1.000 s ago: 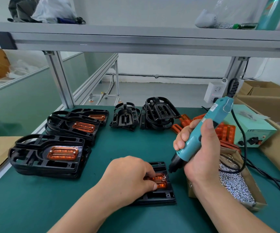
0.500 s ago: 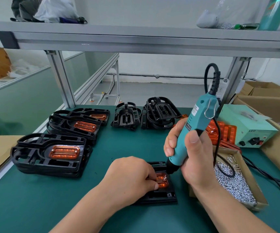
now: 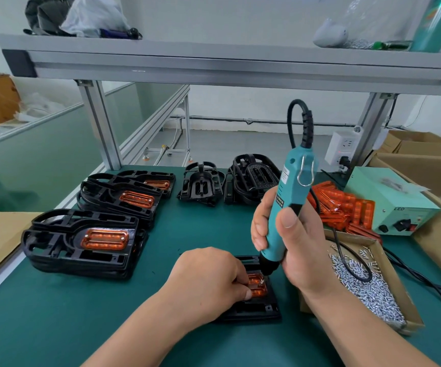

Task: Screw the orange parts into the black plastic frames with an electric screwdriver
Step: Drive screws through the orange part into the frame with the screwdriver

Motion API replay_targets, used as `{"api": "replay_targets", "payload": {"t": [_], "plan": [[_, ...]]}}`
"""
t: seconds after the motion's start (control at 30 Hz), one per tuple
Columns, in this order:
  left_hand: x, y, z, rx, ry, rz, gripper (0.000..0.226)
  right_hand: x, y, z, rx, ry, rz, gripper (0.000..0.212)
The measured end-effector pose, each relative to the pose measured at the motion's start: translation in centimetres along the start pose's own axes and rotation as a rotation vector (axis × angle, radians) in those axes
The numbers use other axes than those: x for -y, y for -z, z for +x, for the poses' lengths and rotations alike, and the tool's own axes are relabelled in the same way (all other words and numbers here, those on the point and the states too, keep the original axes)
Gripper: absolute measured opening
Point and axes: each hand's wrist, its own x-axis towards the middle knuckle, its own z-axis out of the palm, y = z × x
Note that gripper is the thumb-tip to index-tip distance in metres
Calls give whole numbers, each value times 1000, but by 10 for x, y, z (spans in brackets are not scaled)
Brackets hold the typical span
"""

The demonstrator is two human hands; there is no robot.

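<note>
Both hands gripped: our right hand (image 3: 297, 250) the electric screwdriver (image 3: 292, 186), tip on the orange part (image 3: 258, 286), our left hand (image 3: 208, 276) pinching that part.

- Bare mat (image 3: 208, 229) lies open at 9 and 12 o'clock of the worked frame (image 3: 256, 309).
- Stacked frames (image 3: 81, 242) block 10 o'clock.
- A screw box (image 3: 388, 274) and cord (image 3: 346, 256) crowd 3 o'clock.
</note>
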Motion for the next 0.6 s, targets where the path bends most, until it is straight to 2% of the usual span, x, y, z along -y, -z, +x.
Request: {"api": "replay_targets", "payload": {"t": [0.2, 0.43, 0.6], "plan": [[-1, 1, 0, 10, 16, 3, 33, 0, -6, 2, 59, -7, -68, 54], [-1, 1, 0, 13, 7, -15, 34, -4, -1, 7, -29, -9, -36, 56], [-1, 2, 0, 23, 14, -6, 32, -8, -1, 5, 58, -23, -51, 57]]}}
